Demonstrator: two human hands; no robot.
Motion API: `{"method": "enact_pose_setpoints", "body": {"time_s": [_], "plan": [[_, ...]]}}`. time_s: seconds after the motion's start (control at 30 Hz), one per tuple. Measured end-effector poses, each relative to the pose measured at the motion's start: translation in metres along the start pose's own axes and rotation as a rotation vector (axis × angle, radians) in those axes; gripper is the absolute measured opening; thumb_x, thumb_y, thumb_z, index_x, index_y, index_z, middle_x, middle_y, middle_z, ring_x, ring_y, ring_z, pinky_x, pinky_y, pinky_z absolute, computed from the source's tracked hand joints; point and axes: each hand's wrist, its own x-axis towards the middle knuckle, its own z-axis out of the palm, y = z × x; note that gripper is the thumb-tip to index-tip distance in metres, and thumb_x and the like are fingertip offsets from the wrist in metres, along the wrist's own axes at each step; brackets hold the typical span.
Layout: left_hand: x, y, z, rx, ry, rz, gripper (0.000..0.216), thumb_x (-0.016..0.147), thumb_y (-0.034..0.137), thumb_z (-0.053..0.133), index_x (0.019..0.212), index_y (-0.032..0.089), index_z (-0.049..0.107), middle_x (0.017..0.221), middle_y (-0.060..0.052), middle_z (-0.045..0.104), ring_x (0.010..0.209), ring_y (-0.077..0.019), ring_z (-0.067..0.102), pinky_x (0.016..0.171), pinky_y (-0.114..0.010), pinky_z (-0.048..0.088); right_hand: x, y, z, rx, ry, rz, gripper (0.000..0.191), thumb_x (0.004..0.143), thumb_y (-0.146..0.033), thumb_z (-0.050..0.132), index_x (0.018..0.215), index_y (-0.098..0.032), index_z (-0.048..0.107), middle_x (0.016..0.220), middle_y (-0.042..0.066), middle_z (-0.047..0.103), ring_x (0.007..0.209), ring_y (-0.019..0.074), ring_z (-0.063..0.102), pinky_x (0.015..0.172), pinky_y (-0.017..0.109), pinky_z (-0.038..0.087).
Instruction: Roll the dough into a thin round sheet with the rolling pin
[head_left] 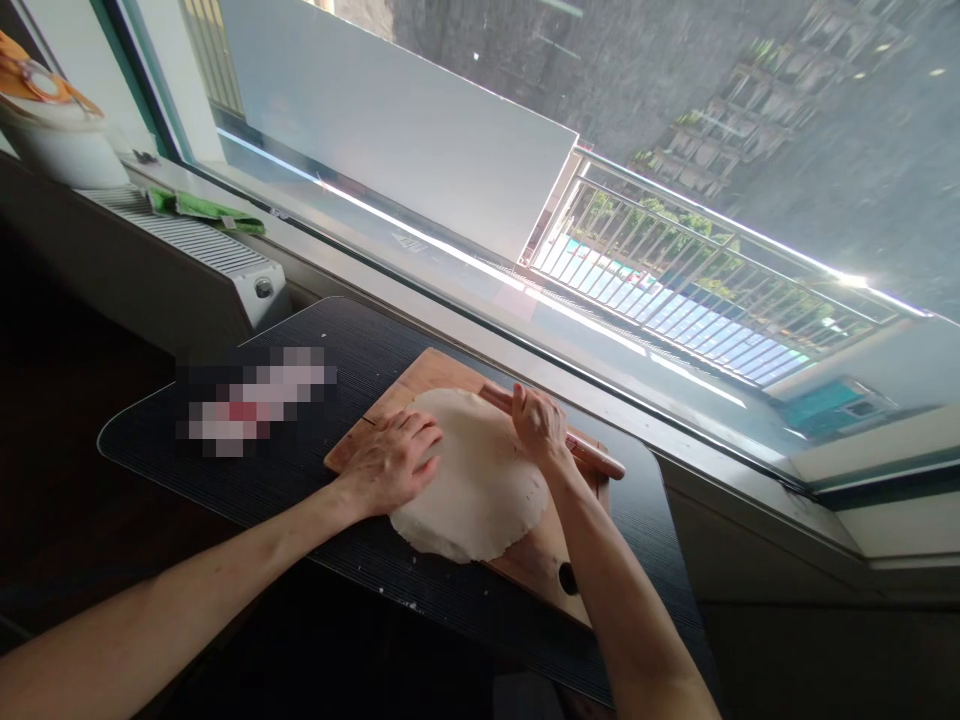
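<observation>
The left hand lies flat, fingers spread, on the near-left edge of the dough sheet; the right hand curls its fingers around the rolling pin at the dough's far edge. Even pressure would keep it uniform. The dough covers the wooden board, overhanging its near edge onto the dark counter; beyond stands a radiator.

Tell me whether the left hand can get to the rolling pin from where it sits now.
Probably yes. The left hand lies flat on the dough, and the rolling pin lies at the dough's far edge under the right hand. Only the flat dough lies between; nothing stands in the way.
</observation>
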Motion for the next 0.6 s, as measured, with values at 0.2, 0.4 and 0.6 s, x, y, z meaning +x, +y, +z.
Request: {"method": "enact_pose_setpoints", "body": {"time_s": [0.2, 0.4, 0.6], "plan": [[0.000, 0.001, -0.001, 0.001, 0.008, -0.004, 0.022, 0.092, 0.025, 0.053, 0.109, 0.018, 0.066, 0.119, -0.011, 0.065, 0.112, -0.0287, 0.060, 0.110, -0.055, 0.038, -0.008, -0.034, 0.001, 0.063, -0.068, -0.085, 0.042, 0.107, -0.035, 0.031, 0.106, -0.022, 0.070, 0.117, 0.011, 0.069, 0.110, 0.0233, 0.060, 0.094, 0.034, 0.042], [0.000, 0.001, -0.002, -0.002, -0.015, -0.006, 0.024, 0.093, 0.026, 0.052, 0.111, 0.017, 0.065, 0.119, -0.012, 0.065, 0.115, -0.0288, 0.058, 0.109, -0.052, 0.040, 0.039, -0.042, 0.008, 0.122, 0.013, -0.025, 0.044, 0.107, -0.043, 0.028, 0.124, -0.023, 0.064, 0.135, 0.014, 0.059, 0.128, 0.0282, 0.048, 0.111, 0.047, 0.032], [0.000, 0.001, -0.001, -0.010, -0.008, -0.012, 0.023, 0.093, 0.026, 0.053, 0.111, 0.018, 0.065, 0.120, -0.011, 0.065, 0.116, -0.0286, 0.058, 0.109, -0.051, 0.040, 0.032, -0.044, 0.010, 0.145, -0.061, -0.017, 0.046, 0.106, -0.046, 0.027, 0.131, -0.025, 0.061, 0.144, 0.014, 0.054, 0.137, 0.0297, 0.043, 0.112, 0.051, 0.032]]}}
